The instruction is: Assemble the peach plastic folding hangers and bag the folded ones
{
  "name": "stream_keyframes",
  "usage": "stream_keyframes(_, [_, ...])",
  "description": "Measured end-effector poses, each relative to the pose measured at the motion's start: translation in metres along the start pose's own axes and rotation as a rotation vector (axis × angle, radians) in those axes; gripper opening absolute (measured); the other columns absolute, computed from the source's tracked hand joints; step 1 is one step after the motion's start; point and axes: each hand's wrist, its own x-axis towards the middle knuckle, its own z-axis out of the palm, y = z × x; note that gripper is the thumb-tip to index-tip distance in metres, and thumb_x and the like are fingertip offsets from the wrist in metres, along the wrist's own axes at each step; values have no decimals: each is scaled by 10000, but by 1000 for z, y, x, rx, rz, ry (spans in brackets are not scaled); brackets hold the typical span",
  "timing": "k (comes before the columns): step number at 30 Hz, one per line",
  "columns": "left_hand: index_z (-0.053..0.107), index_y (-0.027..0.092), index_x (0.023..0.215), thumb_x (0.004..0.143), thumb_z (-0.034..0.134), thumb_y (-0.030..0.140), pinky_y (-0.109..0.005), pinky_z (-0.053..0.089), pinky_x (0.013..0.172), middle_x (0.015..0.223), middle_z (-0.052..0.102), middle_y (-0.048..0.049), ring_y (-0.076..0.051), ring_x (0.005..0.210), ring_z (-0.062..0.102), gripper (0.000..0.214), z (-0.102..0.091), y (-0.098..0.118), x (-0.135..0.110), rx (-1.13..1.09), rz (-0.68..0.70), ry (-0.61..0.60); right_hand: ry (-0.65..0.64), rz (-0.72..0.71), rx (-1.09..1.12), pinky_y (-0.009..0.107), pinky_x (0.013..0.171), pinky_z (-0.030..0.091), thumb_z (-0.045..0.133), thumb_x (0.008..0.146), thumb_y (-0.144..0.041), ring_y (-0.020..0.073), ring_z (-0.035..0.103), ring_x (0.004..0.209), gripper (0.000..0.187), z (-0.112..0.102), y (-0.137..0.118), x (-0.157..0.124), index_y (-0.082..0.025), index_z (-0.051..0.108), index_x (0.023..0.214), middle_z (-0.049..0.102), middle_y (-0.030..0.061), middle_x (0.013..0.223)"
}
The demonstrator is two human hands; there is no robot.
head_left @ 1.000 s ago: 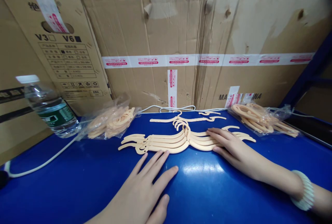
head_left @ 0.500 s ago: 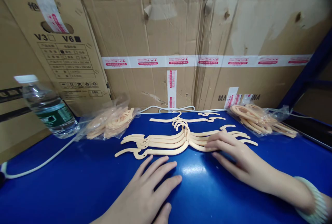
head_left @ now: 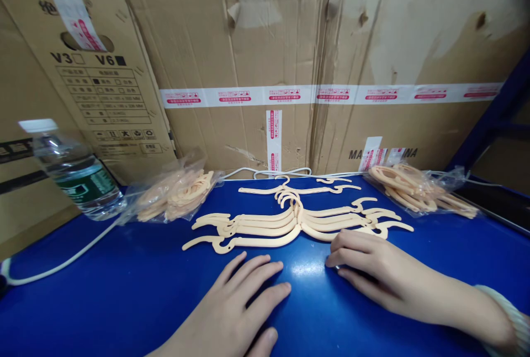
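Note:
A row of several beige folding clothes hangers (head_left: 265, 242) lies overlapped on the blue table, their hooks gathered in the middle. Just in front of its left half, my left hand (head_left: 232, 307) rests palm down with fingers spread and holds nothing. My right hand (head_left: 368, 266) lies in front of the right half, its fingers loosely bent and the thumb a little apart from them. No object shows clearly in it; a small bright spot near its fingertips is too small to make out. Behind the row is another hanger (head_left: 265, 191) with a loose hanger arm piece near its right end.
Clear plastic bags of beige hanger parts lie at the left (head_left: 178, 194) and right (head_left: 414, 188). A water bottle (head_left: 78, 175) stands at the far left beside a white cable (head_left: 70, 268). Cardboard boxes (head_left: 248, 42) wall off the back of the table (head_left: 103, 307). A dark flat object (head_left: 497, 202) lies at the right.
My right hand has drawn back from the nearest hanger toward me, and its fingers have bent more. My left hand and the hangers have stayed in place.

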Motion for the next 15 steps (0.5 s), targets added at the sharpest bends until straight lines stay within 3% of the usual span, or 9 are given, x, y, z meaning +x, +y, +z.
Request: stream_keyframes(15, [539, 278, 1325, 874, 563, 200, -525, 349, 1127, 1432, 546, -46, -290, 1311, 496, 458, -2, 0, 1, -14, -12, -13, -6, -2, -2, 331, 780, 488, 391, 986, -154, 200, 575, 894, 238, -2, -1, 1, -209, 602, 1082, 587, 79, 988])
